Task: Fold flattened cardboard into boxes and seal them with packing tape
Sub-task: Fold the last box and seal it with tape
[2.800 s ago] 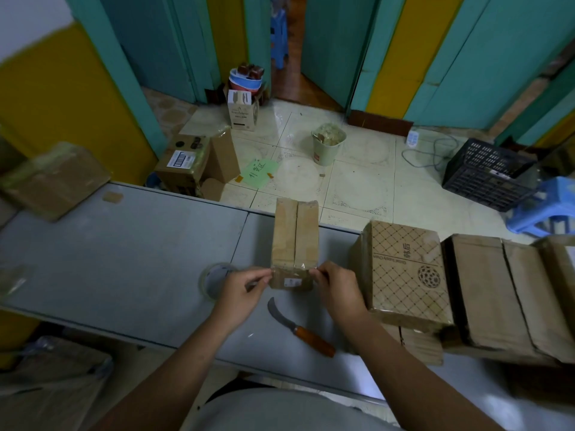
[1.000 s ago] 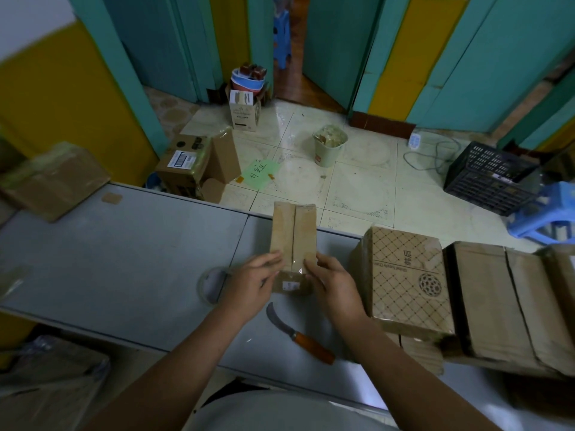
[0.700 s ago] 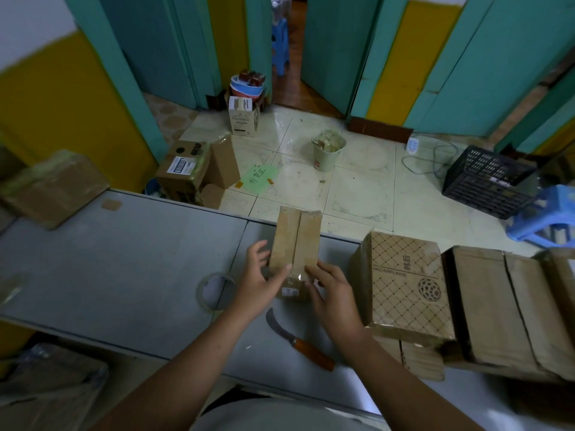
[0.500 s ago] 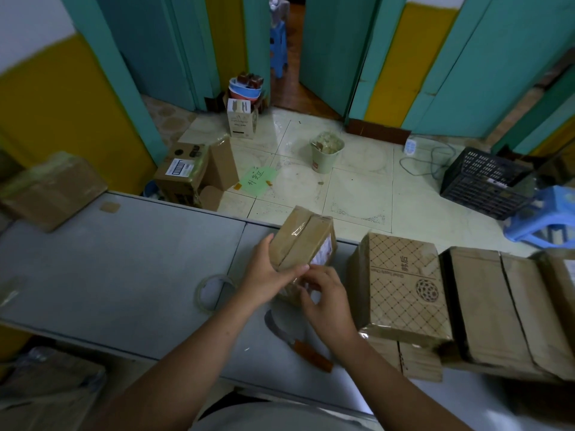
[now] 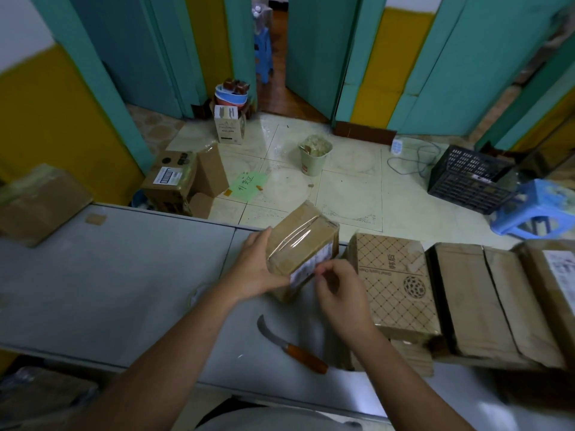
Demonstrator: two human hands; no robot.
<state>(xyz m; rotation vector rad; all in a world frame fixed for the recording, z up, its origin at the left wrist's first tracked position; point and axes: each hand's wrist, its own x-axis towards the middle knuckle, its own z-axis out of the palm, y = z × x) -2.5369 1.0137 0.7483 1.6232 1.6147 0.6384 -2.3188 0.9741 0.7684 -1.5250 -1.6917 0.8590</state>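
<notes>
A small brown cardboard box [image 5: 303, 241] with clear tape along its top seam is tilted above the grey table [image 5: 109, 275]. My left hand [image 5: 255, 269] grips its left side, thumb near the lower front edge. My right hand [image 5: 339, 290] has curled fingers at the box's near right edge, by a white label; whether they pinch the tape end I cannot tell. A clear tape roll [image 5: 194, 295] lies on the table, mostly behind my left forearm.
A curved knife with a wooden handle [image 5: 292, 348] lies near the table's front edge. Several taped boxes, one patterned [image 5: 393, 281], stand at the right. A box [image 5: 37, 200] sits at the far left. Beyond the table are floor boxes, a bin [image 5: 314, 157], a black crate [image 5: 469, 178] and a blue stool [image 5: 535, 209].
The box lay flat with both hands smoothing tape at its near end. It has since been lifted, tilted and turned clockwise, my left hand moving onto its side.
</notes>
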